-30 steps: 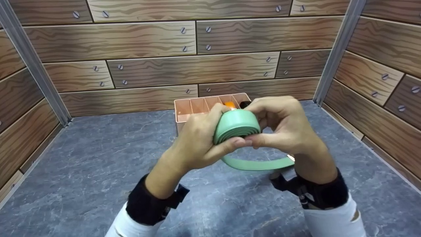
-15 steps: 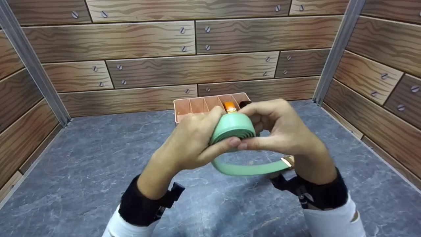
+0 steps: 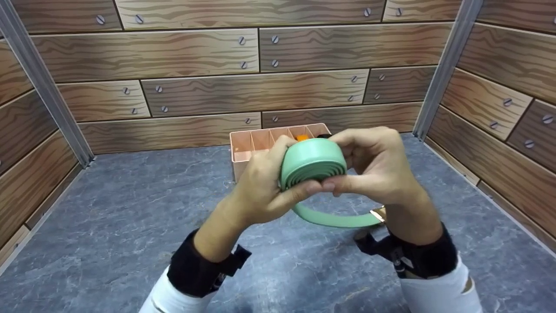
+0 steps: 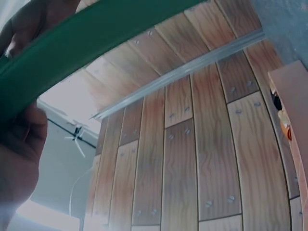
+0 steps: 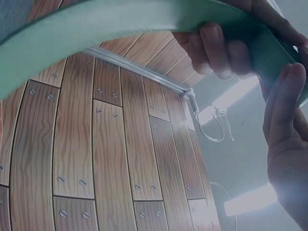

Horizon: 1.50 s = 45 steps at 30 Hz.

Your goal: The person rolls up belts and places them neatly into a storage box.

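Observation:
A mint-green belt (image 3: 313, 152), wound into a coil, is held up between both hands in the head view. My left hand (image 3: 260, 187) grips the coil's left side, thumb across its lower edge. From the right, my right hand (image 3: 382, 169) pinches the coil, its thumb tip meeting the left thumb. A loose tail of the belt hangs in a curve below, and its gold-coloured metal end (image 3: 378, 214) shows beside the right wrist. The green strap (image 4: 96, 41) crosses the top of the left wrist view. In the right wrist view fingers of both hands surround the belt (image 5: 110, 29).
Behind the hands stands a pink divided box (image 3: 240, 167). An orange item (image 3: 302, 138) and a black item (image 3: 323, 135) sit in its right compartments, partly covered. Wood-patterned walls (image 3: 200, 52) enclose the grey marbled table (image 3: 143, 195).
The coil and both hands dipped slightly down and left half a second ago, then rose back to the right. The orange item is more covered now than then. Both hands keep their hold.

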Motion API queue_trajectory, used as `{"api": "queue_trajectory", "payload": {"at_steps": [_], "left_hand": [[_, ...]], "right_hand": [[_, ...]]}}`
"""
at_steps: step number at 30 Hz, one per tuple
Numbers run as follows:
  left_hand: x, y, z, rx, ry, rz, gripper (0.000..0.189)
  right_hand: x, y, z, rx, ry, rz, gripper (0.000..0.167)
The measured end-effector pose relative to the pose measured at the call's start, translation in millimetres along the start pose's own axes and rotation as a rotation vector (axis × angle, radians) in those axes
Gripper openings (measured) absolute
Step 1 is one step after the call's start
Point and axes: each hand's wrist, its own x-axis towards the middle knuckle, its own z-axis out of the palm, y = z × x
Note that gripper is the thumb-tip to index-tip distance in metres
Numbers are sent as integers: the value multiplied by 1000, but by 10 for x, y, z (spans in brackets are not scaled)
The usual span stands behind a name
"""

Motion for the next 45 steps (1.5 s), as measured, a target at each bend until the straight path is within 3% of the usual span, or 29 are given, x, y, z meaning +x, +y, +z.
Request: {"api": "queue_trajectory", "payload": {"at_steps": [7,15,18,21,24,30,34,38,45], "left_hand": [[4,22,-55,94,-84,8,62],[8,84,-193,105,-314,-78,62],[3,85,-231,103,-355,-90,62],[3,77,-240,107,-349,-82,61],[6,61,-210,105,-287,-57,59],[4,-1,-30,23,-28,24,55],[-3,-31,63,4,90,58,52],[-8,-27,26,61,65,84,43],[4,30,-104,194,-177,56,36]], "right_hand": [[-8,-30,-44,-94,-65,64,36],[-22,-63,-85,-128,-222,152,36],[-16,-64,-59,-117,-254,189,34],[-14,-58,-43,-143,-242,179,33],[-18,-43,-44,-160,-196,117,34],[-6,26,-25,-43,-58,-47,34],[-6,37,-1,14,-38,-38,36],[-5,1,-19,-46,-129,40,34],[-13,-93,-91,-243,-261,170,38]]}}
